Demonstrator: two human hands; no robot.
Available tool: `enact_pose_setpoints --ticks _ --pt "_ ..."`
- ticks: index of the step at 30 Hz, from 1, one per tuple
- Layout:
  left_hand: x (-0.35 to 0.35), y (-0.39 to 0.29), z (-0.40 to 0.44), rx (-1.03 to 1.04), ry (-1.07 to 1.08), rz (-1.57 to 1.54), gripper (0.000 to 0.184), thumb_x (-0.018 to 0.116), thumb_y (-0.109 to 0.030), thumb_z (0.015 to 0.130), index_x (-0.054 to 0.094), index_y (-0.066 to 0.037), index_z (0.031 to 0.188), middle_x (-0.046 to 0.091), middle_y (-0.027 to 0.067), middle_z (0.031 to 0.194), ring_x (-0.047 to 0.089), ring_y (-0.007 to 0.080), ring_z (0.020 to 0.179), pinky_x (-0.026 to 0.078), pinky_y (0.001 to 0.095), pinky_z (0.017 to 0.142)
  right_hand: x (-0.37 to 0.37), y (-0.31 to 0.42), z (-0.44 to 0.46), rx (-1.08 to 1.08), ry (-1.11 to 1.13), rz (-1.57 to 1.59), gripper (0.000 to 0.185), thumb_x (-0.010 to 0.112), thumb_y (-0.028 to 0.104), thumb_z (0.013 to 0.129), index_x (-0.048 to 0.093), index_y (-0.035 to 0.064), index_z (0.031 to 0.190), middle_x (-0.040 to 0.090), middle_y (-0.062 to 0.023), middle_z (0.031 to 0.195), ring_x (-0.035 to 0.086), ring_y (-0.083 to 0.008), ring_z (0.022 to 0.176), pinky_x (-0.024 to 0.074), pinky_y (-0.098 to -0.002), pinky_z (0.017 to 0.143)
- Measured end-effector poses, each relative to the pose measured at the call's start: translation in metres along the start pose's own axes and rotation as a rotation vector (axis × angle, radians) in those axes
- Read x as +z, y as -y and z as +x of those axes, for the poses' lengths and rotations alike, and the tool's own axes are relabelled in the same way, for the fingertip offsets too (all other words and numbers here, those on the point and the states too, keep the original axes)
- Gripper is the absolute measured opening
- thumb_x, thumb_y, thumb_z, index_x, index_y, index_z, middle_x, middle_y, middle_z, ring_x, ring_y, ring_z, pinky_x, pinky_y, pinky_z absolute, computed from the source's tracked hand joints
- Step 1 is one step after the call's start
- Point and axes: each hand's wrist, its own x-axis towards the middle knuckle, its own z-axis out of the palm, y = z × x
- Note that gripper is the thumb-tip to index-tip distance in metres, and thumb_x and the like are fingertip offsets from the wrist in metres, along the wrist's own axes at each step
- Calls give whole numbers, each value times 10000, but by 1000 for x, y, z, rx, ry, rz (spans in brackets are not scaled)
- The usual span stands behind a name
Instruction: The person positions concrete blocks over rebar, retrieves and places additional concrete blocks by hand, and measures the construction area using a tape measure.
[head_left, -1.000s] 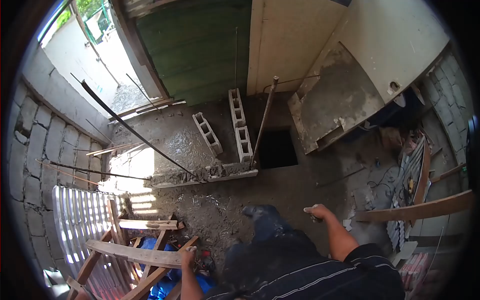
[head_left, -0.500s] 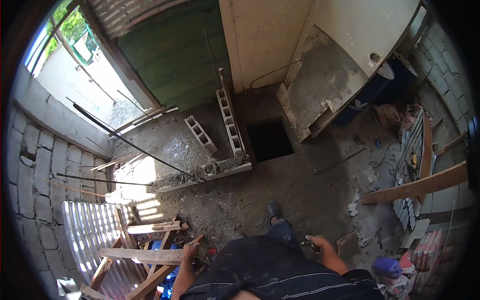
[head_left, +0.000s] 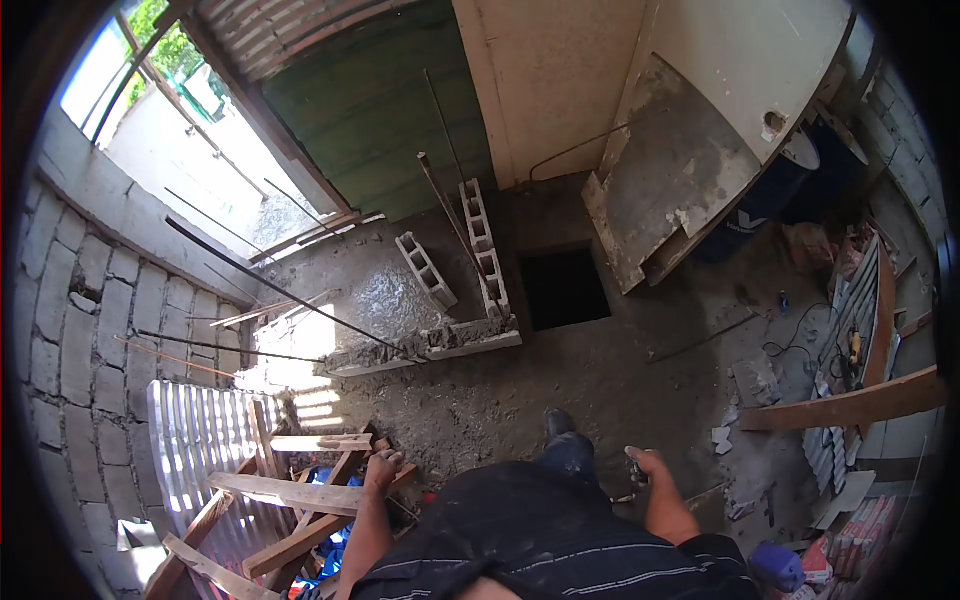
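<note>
My left hand [head_left: 384,468] is at the lower left with its fingers curled, beside a rough wooden frame of boards [head_left: 290,492]. Whatever it may hold is hidden. On the other side of my body, my right hand [head_left: 648,466] hangs low with the fingers closed. A small dark shape shows at its fingers, too small to name. Between the hands one dark boot [head_left: 558,424] stands on the wet, rough floor [head_left: 480,400].
Ahead is a square dark hole [head_left: 564,288] in the floor. Left of it is a low wall of hollow blocks [head_left: 484,250] with rebar [head_left: 290,292] sticking out. A curved plank [head_left: 850,402], a blue drum [head_left: 750,210] and a purple container [head_left: 776,566] are at right.
The view has shifted, so the room appears farther right and slightly lower. My left hand appears higher beside the boards, and my right hand is a little higher and farther right.
</note>
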Motion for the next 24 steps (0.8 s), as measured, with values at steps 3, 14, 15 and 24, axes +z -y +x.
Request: enact_pose_setpoints --ticks 3,14,15,24 --pt "39 40 -13 -74 -2 -111 210 651 -257 798 693 -82 907 686 108 954 663 273 904 531 380 744 7 5 -5 -8 -1 -21 435 712 476 764 613 75 902 587 -32 695 550 -158 539 409 -358 504" --pt "106 75 -118 -20 491 339 230 464 -228 866 650 -113 936 686 102 974 655 282 959 530 410 757 41 -59 -8 -3 21 -71 704 758 471 719 603 -54 1160 667 -177 1020 641 -270 876 503 -438 696" --pt "110 80 -122 -18 492 338 230 464 -228 866 650 -113 936 686 102 974 655 282 959 530 410 757 40 -62 -10 -2 19 -71 704 758 471 719 603 -54 1160 667 -177 1020 641 -270 876 503 -438 696" --pt "91 91 -121 -486 325 -573 346 580 -441 849 647 -152 1027 670 184 1034 641 376 986 496 560 780 53 -63 -30 4 3 -116 693 754 452 736 605 -96 1132 659 -208 1066 647 -256 907 494 -419 771"
